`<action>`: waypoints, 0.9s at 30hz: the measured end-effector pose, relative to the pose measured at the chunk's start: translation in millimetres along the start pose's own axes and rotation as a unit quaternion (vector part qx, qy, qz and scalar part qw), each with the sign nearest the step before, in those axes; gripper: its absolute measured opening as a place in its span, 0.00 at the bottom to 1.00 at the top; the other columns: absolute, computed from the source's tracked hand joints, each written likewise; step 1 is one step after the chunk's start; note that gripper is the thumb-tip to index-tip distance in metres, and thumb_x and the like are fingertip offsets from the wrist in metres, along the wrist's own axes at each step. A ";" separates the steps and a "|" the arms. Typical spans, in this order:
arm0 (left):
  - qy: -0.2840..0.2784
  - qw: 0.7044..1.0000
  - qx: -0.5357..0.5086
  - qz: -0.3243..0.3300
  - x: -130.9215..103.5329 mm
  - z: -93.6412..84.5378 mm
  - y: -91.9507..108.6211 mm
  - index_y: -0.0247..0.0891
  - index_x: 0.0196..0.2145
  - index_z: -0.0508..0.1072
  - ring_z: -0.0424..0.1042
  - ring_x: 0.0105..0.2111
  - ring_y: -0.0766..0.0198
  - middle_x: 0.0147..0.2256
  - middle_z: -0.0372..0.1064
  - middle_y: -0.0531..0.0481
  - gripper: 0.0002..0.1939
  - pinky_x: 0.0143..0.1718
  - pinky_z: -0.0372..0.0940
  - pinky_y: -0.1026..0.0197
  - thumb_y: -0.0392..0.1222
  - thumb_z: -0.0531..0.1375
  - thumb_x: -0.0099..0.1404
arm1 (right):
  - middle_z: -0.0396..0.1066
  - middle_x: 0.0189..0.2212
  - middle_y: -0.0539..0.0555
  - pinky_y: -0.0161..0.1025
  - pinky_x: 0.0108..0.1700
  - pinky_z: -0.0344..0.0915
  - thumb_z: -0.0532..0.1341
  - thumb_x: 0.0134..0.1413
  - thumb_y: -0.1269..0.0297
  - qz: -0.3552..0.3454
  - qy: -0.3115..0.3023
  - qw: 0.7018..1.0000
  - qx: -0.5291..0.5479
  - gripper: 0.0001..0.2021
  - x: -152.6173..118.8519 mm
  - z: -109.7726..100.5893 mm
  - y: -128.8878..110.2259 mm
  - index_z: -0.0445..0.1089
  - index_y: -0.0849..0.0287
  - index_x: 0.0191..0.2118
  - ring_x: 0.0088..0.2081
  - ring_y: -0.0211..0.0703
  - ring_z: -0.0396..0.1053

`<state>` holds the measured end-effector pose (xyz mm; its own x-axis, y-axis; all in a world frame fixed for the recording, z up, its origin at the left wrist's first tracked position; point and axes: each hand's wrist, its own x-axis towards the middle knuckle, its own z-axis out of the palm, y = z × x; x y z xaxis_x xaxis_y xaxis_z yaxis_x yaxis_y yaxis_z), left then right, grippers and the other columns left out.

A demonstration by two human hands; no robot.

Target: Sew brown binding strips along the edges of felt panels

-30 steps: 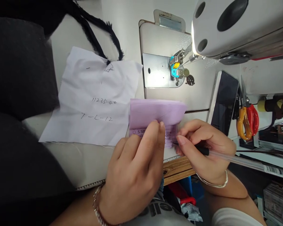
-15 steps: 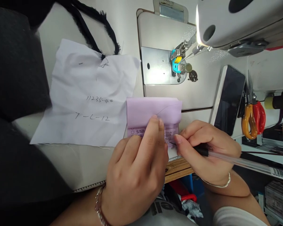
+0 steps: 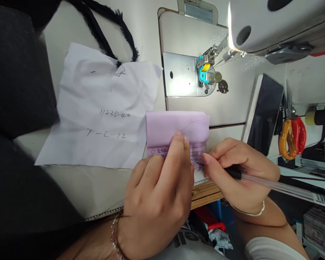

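Note:
A small purple notepad point(image 3: 176, 124) lies at the table's front edge, its top page folded back over lined paper with handwriting. My left hand point(image 3: 159, 195) bears down on it, index finger stretched over the fold and the other fingers curled, holding the pad in place. Pinched in my right hand point(image 3: 241, 173) is a pen point(image 3: 276, 185) with a clear barrel and black grip, its tip on the written lines. To the left, a creased white cloth piece point(image 3: 103, 94) carries "11235-4" and "7-L-12" in handwriting.
Behind the pad is a sewing machine point(image 3: 271, 29) with its metal needle plate point(image 3: 180, 74). A phone point(image 3: 264, 112) and orange-and-red-handled scissors point(image 3: 288, 139) are on the right. Black fabric point(image 3: 18, 76) covers the left side, and a frayed black strip point(image 3: 97, 30) touches the white cloth.
The pen tip and my right hand have shifted slightly right along the written line, where another stroke shows. My left hand stays on the notepad.

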<state>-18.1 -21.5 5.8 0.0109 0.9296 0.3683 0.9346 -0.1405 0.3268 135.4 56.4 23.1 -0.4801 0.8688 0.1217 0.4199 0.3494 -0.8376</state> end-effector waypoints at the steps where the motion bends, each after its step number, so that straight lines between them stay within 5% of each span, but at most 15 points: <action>1: 0.000 1.000 0.003 -0.001 0.0 0.2 -0.1 0.28 0.51 0.72 0.71 0.32 0.57 0.52 0.70 0.40 0.21 0.36 0.63 0.54 0.37 0.64 0.60 | 0.68 0.22 0.47 0.35 0.23 0.62 0.67 0.45 0.79 0.000 0.002 1.000 -0.001 0.13 -0.2 0.0 0.3 0.63 0.56 0.24 0.22 0.36 0.66; 18: 0.022 1.000 -0.006 0.016 -2.0 3.2 -2.4 0.26 0.51 0.70 0.70 0.32 0.59 0.51 0.70 0.37 0.21 0.34 0.62 0.55 0.39 0.63 0.61 | 0.65 0.21 0.47 0.35 0.24 0.60 0.65 0.45 0.80 -0.017 0.025 0.999 0.044 0.13 -3.3 -0.8 6.1 0.62 0.58 0.23 0.22 0.35 0.63; 22: 0.057 0.995 -0.081 -0.002 -6.1 0.9 -2.6 0.31 0.43 0.73 0.70 0.34 0.58 0.44 0.73 0.40 0.12 0.36 0.62 0.56 0.34 0.63 0.61 | 0.64 0.22 0.47 0.33 0.24 0.58 0.63 0.48 0.79 -0.057 0.032 0.994 0.084 0.12 -17.7 -1.3 1.8 0.61 0.58 0.23 0.22 0.33 0.62; 27: 0.110 0.967 -0.231 0.000 -19.0 -12.5 -4.8 0.35 0.38 0.70 0.66 0.30 0.63 0.31 0.71 0.47 0.07 0.33 0.61 0.59 0.29 0.58 0.62 | 0.61 0.18 0.41 0.31 0.23 0.55 0.65 0.54 0.67 -0.087 -0.077 0.985 0.128 0.13 -62.2 -16.5 -8.0 0.62 0.55 0.43 0.17 0.32 0.57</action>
<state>-27.2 -42.8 8.2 -0.1132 0.8418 0.5277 0.6757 -0.3241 0.6621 174.7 5.4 31.1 -0.6468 0.7330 0.2107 0.1220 0.3721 -0.9201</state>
